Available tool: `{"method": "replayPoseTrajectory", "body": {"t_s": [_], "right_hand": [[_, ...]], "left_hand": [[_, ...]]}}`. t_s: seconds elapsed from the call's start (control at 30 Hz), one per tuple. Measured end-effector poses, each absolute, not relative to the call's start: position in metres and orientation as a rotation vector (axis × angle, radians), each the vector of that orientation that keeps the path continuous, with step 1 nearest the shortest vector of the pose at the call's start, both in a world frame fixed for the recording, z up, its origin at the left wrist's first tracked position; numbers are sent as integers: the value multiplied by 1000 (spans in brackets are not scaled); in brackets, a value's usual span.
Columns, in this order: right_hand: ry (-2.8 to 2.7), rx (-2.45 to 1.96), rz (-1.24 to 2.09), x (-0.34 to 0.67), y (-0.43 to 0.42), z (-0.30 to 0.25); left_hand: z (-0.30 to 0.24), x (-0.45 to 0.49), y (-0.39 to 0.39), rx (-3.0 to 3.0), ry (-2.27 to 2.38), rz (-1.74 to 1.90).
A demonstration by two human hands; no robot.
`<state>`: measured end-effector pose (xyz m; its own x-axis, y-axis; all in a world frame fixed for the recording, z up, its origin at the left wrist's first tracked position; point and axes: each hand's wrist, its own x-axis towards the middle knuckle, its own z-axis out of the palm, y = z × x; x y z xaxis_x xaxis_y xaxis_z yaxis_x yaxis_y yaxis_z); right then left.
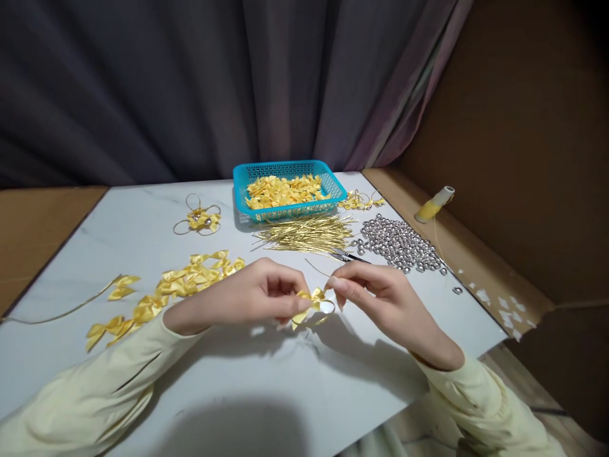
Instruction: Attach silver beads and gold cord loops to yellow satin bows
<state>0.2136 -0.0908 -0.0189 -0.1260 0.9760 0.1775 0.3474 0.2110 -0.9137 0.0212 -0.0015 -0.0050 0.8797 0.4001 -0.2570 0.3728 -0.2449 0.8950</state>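
My left hand point(266, 289) is closed, thumb and fingers pinching a yellow satin ribbon bow point(316, 296) above the middle of the white table. A thin gold cord point(332, 304) curves in a loop beside the bow. Pinched between the thumb and fingers of my right hand point(375, 292) is that cord, its free end sticking up toward the back left. Part of the bow is hidden by my left fingers. Several loose yellow bows point(176, 282) lie in a trail behind and left of my left forearm.
A blue basket point(240, 190) of yellow bows stands at the back. Before it lie a bundle of gold cords point(309, 233), black-handled scissors point(351, 256) and a pile of silver beads point(397, 242). Looped bow pieces point(203, 219) sit back left; a yellow thread spool point(434, 204) is at right.
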Motion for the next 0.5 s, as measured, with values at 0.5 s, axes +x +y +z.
{"method": "replayPoseTrajectory", "body": {"t_s": [0.5], "right_hand": [[-1603,-1190,1082,213,-77,-4]], "left_hand": [[-8,19,2,1338,640,39]]}}
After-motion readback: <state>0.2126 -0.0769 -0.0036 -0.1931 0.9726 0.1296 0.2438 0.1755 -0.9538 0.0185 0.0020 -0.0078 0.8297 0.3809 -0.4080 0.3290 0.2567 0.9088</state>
